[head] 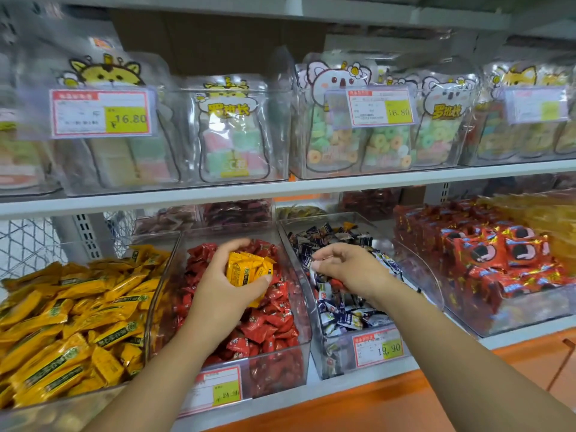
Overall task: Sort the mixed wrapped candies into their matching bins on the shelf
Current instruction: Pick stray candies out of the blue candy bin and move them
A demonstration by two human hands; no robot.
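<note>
Left grip (224,285) is clamped round a small bunch of yellow candies (247,271), thumb beneath and fingers curled over the top. It hangs above the middle of the red-candy bin (276,350), clear of that bin's walls. The matching yellow-candy bin (46,413) lies at my nine o'clock, heaped with the same yellow wrappers (78,322). Between the held bunch and that heap stands only the clear side wall the two bins share, and its top edge is lower than the hand.

Right grip (346,266) sits at three o'clock from the left one, over the blue-and-white bin (336,357). Its fingertips (316,265) are drawn together, pointing towards nine o'clock. A pale wrapper end shows right at them, but I cannot tell whether it is pinched or simply lying beneath. The two hands are near each other and not touching, and the rim between the red and blue-and-white bins runs under the gap.

Red candies (268,325) fill their bin nearly to the front lip. The blue-and-white candies (339,310) slope up towards the back. At three o'clock a further bin holds stacked red packets (486,254).

Overhead, at twelve o'clock, the upper shelf board (311,185) caps the working room. Both hands are well below its front edge, with open air above the bins.
</note>
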